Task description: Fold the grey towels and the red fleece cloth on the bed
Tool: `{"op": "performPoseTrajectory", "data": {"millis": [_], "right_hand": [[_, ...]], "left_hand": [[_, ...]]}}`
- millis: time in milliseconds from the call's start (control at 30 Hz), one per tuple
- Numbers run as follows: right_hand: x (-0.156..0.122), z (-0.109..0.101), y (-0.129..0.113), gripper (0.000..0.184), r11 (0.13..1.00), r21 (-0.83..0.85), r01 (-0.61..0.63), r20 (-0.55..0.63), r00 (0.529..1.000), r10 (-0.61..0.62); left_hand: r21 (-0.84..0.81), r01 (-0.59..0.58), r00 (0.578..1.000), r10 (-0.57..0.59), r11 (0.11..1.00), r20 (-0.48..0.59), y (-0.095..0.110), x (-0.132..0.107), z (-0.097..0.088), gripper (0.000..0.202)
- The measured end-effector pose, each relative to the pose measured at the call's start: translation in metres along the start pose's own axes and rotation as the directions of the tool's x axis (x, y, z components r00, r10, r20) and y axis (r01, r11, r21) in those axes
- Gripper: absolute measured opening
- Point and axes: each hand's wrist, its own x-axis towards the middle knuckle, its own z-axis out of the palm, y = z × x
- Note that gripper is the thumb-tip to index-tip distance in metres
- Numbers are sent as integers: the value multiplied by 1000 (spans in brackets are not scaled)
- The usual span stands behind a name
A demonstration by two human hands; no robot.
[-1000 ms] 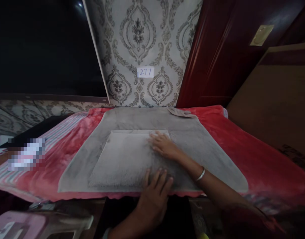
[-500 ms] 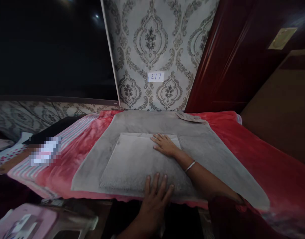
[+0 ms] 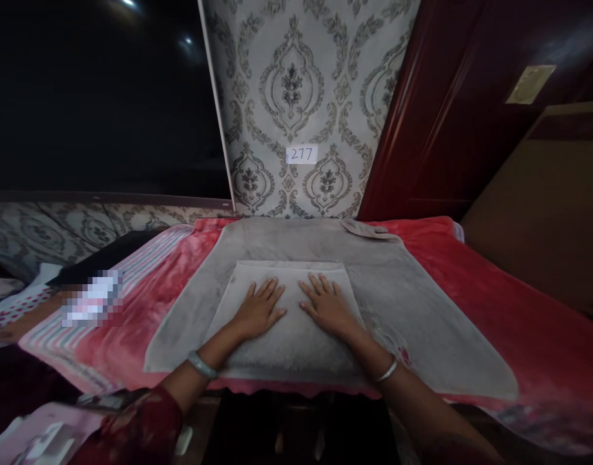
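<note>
A light grey, fuzzy piece of cloth folded into a near rectangle lies before me. My left hand rests flat on its left half, fingers spread. On the right half lies my right hand, also flat with fingers apart. Neither hand grips anything. Under the folded piece spreads a larger grey fleecy cloth, with a small grey cloth piece at its far right corner. A small red mark with pale threads shows beside my right wrist.
A red blanket with a striped border covers the table beneath. Behind it stands a patterned wall with a paper label. A large dark screen is at left, a brown panel at right, and a pink object at lower left.
My left hand has moved from the near edge up onto the left half of the folded cloth. My right hand has shifted slightly toward me from the far edge.
</note>
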Motion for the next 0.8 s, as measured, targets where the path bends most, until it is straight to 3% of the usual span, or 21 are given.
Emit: {"op": "performPoseTrajectory", "data": {"millis": [167,333,433,533,633,733,800], "right_hand": [[0,0,-1,61,999,38,-17,-16,1000,18],[0,-3,-1,62,996,79,-30,19,999,29],[0,-4,0,61,994,102,-43,30,999,41],[2,-9,-2,61,992,120,-48,50,998,42],[12,-18,-6,59,987,143,-70,58,996,63],[25,-24,-8,59,983,145,-110,10,994,109],[30,-23,-6,59,982,126,-138,-17,990,141]], "left_hand": [[107,107,994,-109,988,11,-20,0,9,66],[158,373,925,-379,914,11,-56,-3,-6,67],[162,431,896,-442,887,34,-70,-6,-14,64],[222,473,875,-484,853,-5,-69,-4,-23,63],[266,406,910,-412,874,-35,-55,11,-32,61],[229,233,969,-245,945,26,-36,35,-32,61],[196,167,980,-184,966,70,-26,49,-25,61]]}}
